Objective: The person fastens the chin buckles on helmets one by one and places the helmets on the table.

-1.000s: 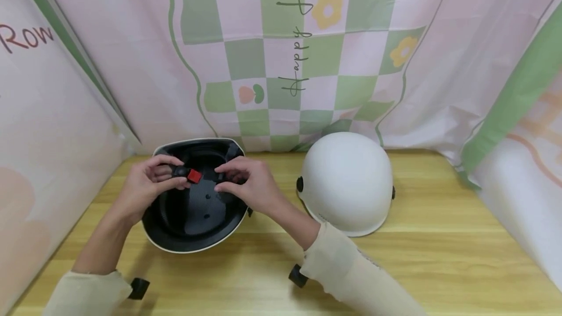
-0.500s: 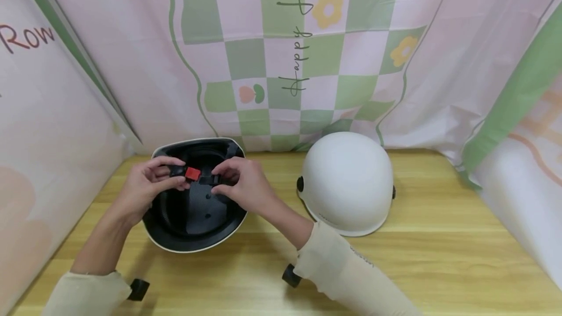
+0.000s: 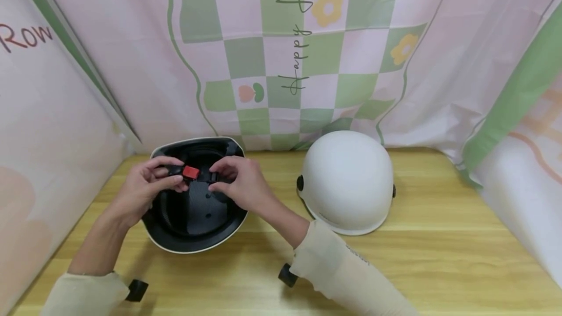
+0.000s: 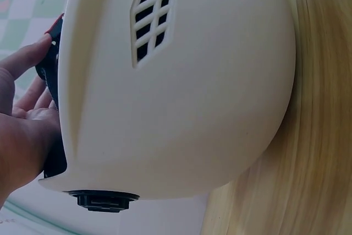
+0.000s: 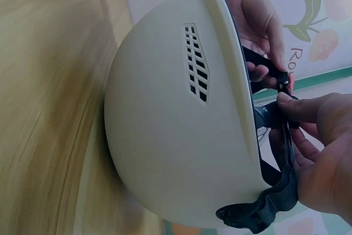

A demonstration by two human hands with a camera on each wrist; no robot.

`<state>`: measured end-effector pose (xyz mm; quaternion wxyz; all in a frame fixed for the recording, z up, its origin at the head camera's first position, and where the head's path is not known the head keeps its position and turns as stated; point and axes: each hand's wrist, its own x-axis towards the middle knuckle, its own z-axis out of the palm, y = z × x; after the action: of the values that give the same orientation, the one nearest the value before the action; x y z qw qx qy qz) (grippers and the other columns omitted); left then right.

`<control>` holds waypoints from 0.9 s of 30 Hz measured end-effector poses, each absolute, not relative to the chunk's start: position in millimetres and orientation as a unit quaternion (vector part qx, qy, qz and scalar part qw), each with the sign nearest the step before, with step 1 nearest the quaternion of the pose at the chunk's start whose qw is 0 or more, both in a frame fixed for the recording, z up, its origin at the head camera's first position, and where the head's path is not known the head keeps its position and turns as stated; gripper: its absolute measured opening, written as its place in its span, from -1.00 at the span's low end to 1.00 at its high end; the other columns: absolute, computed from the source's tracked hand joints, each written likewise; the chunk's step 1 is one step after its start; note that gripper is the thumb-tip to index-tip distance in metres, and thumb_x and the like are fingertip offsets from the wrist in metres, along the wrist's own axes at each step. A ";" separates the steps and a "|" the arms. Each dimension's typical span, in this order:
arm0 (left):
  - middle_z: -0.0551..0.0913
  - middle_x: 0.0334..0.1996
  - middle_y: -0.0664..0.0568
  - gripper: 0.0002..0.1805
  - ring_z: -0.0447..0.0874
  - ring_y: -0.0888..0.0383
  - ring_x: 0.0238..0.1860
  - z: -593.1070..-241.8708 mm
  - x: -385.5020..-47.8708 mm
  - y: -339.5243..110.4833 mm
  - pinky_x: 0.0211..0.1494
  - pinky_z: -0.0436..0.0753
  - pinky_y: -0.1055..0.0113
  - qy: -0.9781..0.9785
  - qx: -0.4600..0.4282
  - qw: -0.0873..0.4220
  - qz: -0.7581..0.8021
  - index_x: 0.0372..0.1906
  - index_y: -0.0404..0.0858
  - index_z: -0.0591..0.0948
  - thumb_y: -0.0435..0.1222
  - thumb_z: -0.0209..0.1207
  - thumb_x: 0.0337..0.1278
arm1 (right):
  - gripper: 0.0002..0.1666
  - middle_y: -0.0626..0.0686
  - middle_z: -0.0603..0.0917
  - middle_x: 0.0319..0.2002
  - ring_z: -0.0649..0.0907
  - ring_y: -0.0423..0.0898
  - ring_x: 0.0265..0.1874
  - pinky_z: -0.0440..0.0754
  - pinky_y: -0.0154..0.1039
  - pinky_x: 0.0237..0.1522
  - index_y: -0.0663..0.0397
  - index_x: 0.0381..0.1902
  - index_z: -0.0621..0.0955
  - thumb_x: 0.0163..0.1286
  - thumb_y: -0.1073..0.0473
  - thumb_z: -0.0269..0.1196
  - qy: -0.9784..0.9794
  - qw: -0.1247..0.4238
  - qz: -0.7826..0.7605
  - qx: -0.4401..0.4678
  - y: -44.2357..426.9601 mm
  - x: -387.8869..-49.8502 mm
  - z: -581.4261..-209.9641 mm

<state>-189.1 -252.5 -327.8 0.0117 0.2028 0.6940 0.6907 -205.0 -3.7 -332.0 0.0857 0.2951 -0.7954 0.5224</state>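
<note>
An upturned white helmet (image 3: 193,249) with a black lining sits on the table at the left. Above its opening my left hand (image 3: 142,184) pinches a black chin-strap buckle half with a red button (image 3: 190,173). My right hand (image 3: 246,182) pinches the other, black buckle half (image 3: 205,176) between thumb and fingers. The two halves lie end to end at the red button; whether they are joined I cannot tell. In the right wrist view, a black strap (image 5: 283,191) runs from the helmet's side up to my right hand.
A second white helmet (image 3: 348,184) stands dome up on the wooden table (image 3: 439,257), to the right of my right forearm. A patterned curtain (image 3: 285,62) hangs behind the table, with more cloth at both sides.
My right hand has moved left, bringing the black buckle half up to the red-button half. The left hand has shifted slightly left. Both helmets have stayed in place.
</note>
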 end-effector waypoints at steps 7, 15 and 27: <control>0.81 -0.29 0.02 -0.69 0.82 0.16 -0.29 -329.6 -189.6 -253.1 -0.05 0.74 0.39 0.725 0.213 0.013 0.655 0.02 -0.16 0.74 -0.56 0.20 0.38 | -0.70 0.09 0.77 -0.20 0.72 -0.17 -0.29 0.67 -0.46 -0.16 0.20 -0.13 0.74 0.17 0.35 0.57 -0.791 0.087 0.530 0.293 -5.8 -204.3 -332.2; 0.79 -0.28 0.08 -0.75 0.79 0.15 -0.30 -327.6 -187.9 -249.8 -0.08 0.72 0.41 0.759 0.203 0.013 0.619 -0.02 -0.17 0.75 -0.51 0.27 0.34 | -0.69 0.08 0.77 -0.21 0.69 -0.20 -0.32 0.65 -0.47 -0.19 0.20 -0.13 0.75 0.16 0.34 0.57 -0.795 0.089 0.521 0.297 -7.4 -204.1 -333.1; 0.79 -0.32 0.09 -0.74 0.78 0.18 -0.32 -327.3 -188.4 -247.2 -0.10 0.72 0.42 0.765 0.195 0.001 0.614 -0.03 -0.10 0.74 -0.50 0.27 0.35 | -0.69 0.02 0.74 -0.34 0.69 -0.28 -0.41 0.66 -0.46 -0.29 0.18 -0.19 0.75 0.15 0.20 0.61 -0.804 0.064 0.528 0.267 -6.5 -203.0 -329.5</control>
<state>-188.4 -247.2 -327.3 0.0013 0.1951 0.7652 0.6136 -203.0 -6.5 -329.5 0.0645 0.2673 -0.8038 0.5276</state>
